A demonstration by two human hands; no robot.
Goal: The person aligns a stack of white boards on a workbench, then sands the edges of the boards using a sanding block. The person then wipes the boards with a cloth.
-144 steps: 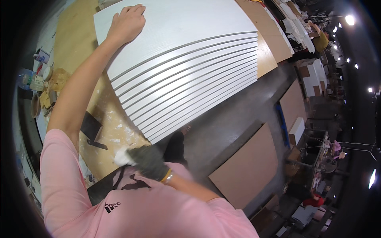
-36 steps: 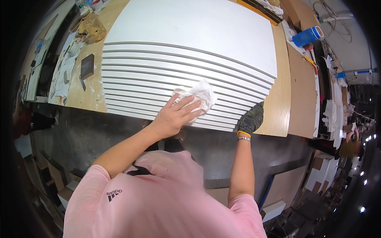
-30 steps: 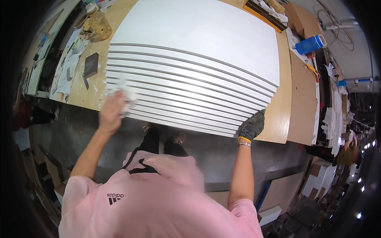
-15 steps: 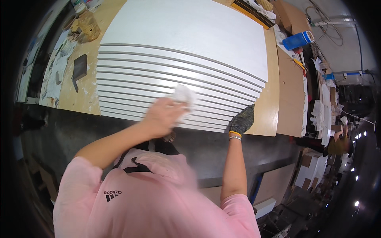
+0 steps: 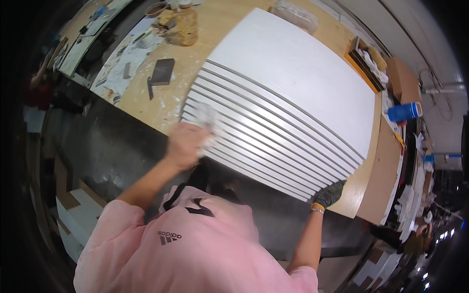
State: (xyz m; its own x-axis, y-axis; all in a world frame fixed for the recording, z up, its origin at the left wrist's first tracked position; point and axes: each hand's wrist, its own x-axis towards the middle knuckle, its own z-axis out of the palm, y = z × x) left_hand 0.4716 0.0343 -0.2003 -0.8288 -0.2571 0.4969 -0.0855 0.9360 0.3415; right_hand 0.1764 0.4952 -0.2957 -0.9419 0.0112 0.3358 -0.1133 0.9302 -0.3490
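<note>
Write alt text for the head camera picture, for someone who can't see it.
Seen from above, a person in a pink shirt presses a white cloth with the bare left hand onto the near left corner of a stack of white panels on a wooden workbench. The gloved right hand rests at the stack's near right corner.

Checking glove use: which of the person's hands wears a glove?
The right hand, in a dark glove at the stacked white panels' near right corner. The left hand is bare and presses a white cloth.
</note>
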